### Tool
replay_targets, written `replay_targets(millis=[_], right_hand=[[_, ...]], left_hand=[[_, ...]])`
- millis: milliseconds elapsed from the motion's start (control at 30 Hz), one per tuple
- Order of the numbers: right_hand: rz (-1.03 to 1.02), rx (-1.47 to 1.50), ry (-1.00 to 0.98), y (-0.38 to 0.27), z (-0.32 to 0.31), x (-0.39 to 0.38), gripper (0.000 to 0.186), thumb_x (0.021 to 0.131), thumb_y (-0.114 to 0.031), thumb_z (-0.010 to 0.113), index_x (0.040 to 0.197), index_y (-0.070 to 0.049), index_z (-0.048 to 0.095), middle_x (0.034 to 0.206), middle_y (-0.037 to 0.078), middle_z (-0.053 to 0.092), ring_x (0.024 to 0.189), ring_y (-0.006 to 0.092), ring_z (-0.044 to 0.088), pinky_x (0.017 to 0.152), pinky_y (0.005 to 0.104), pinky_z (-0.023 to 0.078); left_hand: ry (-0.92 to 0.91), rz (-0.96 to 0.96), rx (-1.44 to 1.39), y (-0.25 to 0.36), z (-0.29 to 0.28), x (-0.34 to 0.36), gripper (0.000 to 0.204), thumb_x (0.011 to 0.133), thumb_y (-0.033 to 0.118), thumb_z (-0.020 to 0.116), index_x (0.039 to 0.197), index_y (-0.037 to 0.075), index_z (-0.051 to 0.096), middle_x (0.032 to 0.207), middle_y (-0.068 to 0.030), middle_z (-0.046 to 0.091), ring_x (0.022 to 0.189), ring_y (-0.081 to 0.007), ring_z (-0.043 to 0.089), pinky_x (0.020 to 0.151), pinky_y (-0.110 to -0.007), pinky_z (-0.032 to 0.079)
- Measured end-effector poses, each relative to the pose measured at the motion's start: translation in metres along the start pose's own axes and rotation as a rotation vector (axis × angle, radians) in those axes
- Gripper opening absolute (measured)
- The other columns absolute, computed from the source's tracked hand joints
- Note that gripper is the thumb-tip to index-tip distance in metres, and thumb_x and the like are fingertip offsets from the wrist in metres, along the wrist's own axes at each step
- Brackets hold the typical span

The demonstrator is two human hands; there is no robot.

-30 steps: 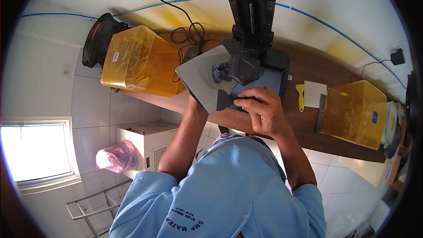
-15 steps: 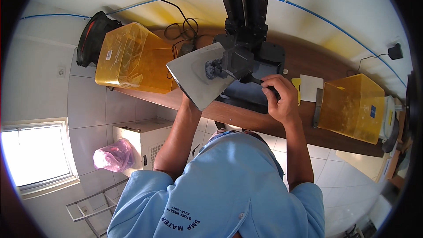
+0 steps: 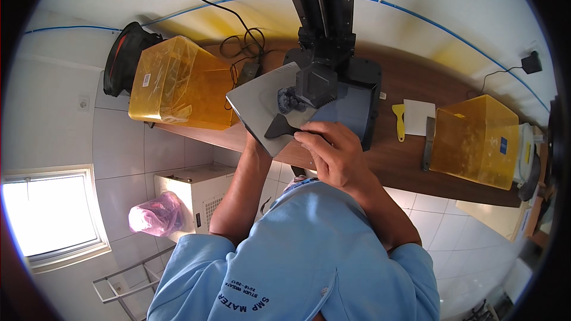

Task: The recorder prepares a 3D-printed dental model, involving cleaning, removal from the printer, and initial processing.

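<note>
My left hand (image 3: pixel 254 145) holds a grey metal build plate (image 3: pixel 256 102) from beneath, tilted. Its fingers are hidden behind the plate. Dark blue-grey printed parts with toothed edges (image 3: pixel 291 101) stick to the plate's face. Between the fingers of my right hand (image 3: pixel 333 148) is the handle of a black plastic scraper (image 3: pixel 279 126), its wide blade over the lower part of the plate, just below the printed parts. Whether the blade touches the plate I cannot tell. Behind stands a black resin 3D printer (image 3: pixel 324 18), whose hexagonal arm end overlaps the plate's right edge.
On the brown table (image 3: pixel 392 169) lie a yellow scraper (image 3: pixel 399 125), a white sheet (image 3: pixel 419 116) and a grey flat blade (image 3: pixel 427 145). Orange see-through covers (image 3: pixel 172 83) stand left and right. A black cable (image 3: pixel 229 9) runs to a power adapter (image 3: pixel 250 71).
My right hand has moved left and nearer to me with the black scraper, from the printed parts' right side to the plate's lower part. My left hand still holds the plate.
</note>
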State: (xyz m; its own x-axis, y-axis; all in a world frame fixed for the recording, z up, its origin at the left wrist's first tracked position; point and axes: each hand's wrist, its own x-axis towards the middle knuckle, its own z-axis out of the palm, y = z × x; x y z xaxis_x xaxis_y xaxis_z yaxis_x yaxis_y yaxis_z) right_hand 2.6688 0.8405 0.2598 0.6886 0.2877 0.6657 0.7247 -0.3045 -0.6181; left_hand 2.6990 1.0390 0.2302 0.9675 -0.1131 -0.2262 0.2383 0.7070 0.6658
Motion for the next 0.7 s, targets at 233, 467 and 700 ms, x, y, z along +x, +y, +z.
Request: replay_targets(millis=[233, 467, 700], right_hand=[[0.055, -0.067, -0.049, 0.044, -0.012, -0.026, 0.025, 0.077, 0.005, 0.071, 0.098, -0.007, 0.074, 0.101, 0.006, 0.074, 0.078, 0.0236, 0.067, 0.069, 0.0360, 0.046], [0.132, -0.194, -0.069, 0.063, -0.027, -0.025, 0.022, 0.079, 0.004, 0.072, 0.095, -0.010, 0.074, 0.098, 0.002, 0.073, 0.074, 0.0217, 0.064, 0.068, 0.0358, 0.042], [0.114, -0.196, -0.059, 0.067, -0.022, -0.019, 0.025, 0.077, 0.005, 0.073, 0.095, -0.012, 0.074, 0.101, -0.001, 0.073, 0.080, 0.0206, 0.065, 0.071, 0.0358, 0.041]], left_hand=[[0.001, 0.139, 0.240, -0.006, -0.037, 0.010, 0.042, 0.103, 0.025, 0.061, 0.136, -0.001, 0.058, 0.121, -0.0148, 0.068, 0.103, -0.0225, 0.073, 0.082, -0.033, 0.066], [0.041, 0.121, 0.316, -0.012, -0.046, 0.013, 0.046, 0.104, 0.032, 0.061, 0.138, 0.002, 0.057, 0.126, -0.0144, 0.067, 0.109, -0.0231, 0.071, 0.087, -0.035, 0.065], [0.010, 0.112, 0.274, -0.011, -0.049, 0.006, 0.047, 0.104, 0.034, 0.060, 0.138, 0.003, 0.057, 0.127, -0.0146, 0.066, 0.111, -0.0239, 0.070, 0.089, -0.037, 0.064]])
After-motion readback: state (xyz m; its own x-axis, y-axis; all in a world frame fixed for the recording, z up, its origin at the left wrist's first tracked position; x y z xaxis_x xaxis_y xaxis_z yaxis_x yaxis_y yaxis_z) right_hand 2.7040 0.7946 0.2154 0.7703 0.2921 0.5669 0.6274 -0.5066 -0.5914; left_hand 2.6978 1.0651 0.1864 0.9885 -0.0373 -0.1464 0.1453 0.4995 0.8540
